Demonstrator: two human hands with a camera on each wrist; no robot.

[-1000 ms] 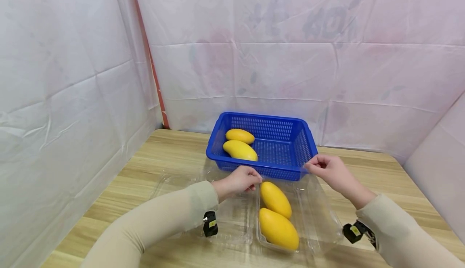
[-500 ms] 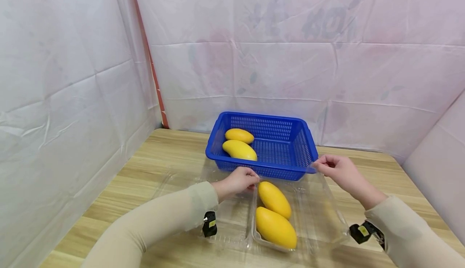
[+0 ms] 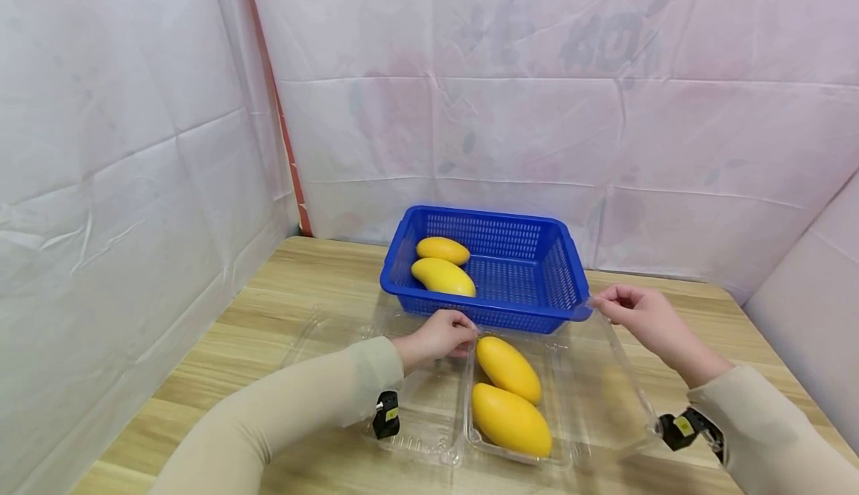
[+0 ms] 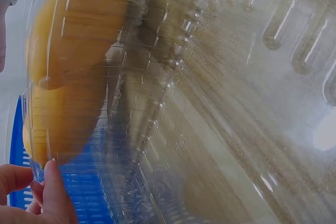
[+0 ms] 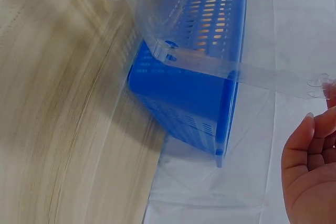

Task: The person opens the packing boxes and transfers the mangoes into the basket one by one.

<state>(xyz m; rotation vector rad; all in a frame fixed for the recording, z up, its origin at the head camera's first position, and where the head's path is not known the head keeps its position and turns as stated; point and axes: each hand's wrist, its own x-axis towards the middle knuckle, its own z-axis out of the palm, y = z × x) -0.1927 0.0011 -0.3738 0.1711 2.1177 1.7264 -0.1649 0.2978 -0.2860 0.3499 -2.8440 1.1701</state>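
Head view: biggest change since 1 s ago is the R hand (image 3: 634, 314), now further R w/ the clear lid (image 3: 614, 383) swung wider; its fingertips pinch the lid's far corner. L hand (image 3: 439, 335) hasn't moved much, pinching the rim at the far L corner of the clear box (image 3: 549, 372). Box sits on the wood table (image 3: 248, 316), two mangoes in it, far one (image 3: 508, 370) & near one (image 3: 511, 420), end to end. Wider lid prob. means better access to both, w/ L hand steadying the base. Blue basket (image 3: 505, 309) stands just behind, two more mangoes at its L end; lid's far corner is near its front R corner, contact unclear. Second clear box (image 3: 423, 409), open, lies beside on the L, so little room that side; more to the R, where wood shows past the lid. L wrist view: thumb & fingers pinched on the rim edge, mangoes seen thru the wall, second box's ribbed base alongside. R wrist view: fingers cut off by the frame edge, at a clear tab (image 5: 321, 85); a clear strip crosses in front of the basket, gap can't be judged. Basket corner looks the tightest spot for the lid.
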